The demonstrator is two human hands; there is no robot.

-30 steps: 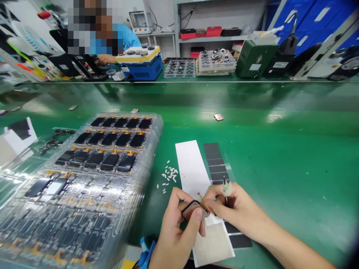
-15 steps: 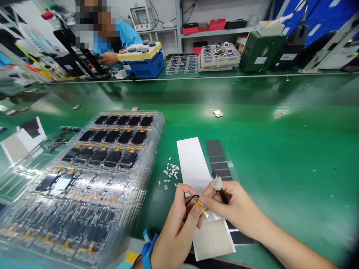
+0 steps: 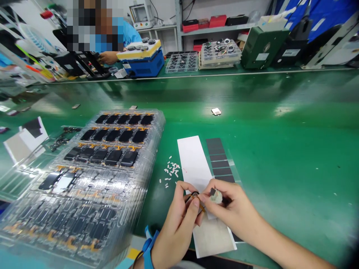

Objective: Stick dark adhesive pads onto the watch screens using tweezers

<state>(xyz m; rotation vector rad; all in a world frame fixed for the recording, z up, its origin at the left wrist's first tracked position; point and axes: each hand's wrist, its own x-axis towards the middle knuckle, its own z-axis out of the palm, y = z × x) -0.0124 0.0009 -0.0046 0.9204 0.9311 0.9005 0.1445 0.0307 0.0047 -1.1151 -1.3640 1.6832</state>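
Observation:
My left hand [image 3: 179,222] is closed round a small dark-rimmed display, mostly hidden by the fingers, with an orange flex cable [image 3: 202,209] hanging from it. Thumb and forefinger of my right hand [image 3: 237,205] meet at the display's right edge. That same hand also grips a dark, slim tool with a whitish lumpy wrapped end [image 3: 216,197]; its exact kind is unclear. Under both hands lie a white sheet [image 3: 193,157] and a beige-grey sheet [image 3: 214,237]. A strip of dark rectangular stickers [image 3: 221,164] runs beside them, partly covered by my right hand.
Stacked clear plastic trays [image 3: 148,157] with rows of watch-size displays fill the left. Small white scraps [image 3: 171,170] lie between the trays and the white sheet. Farther off is a small square part [image 3: 216,111]. A co-worker's hand [image 3: 109,57] is near a blue machine [image 3: 146,65].
The wrapped end of the tool has tipped downward in my right hand. The orange flex cable has turned and now shows less. My view has shifted slightly.

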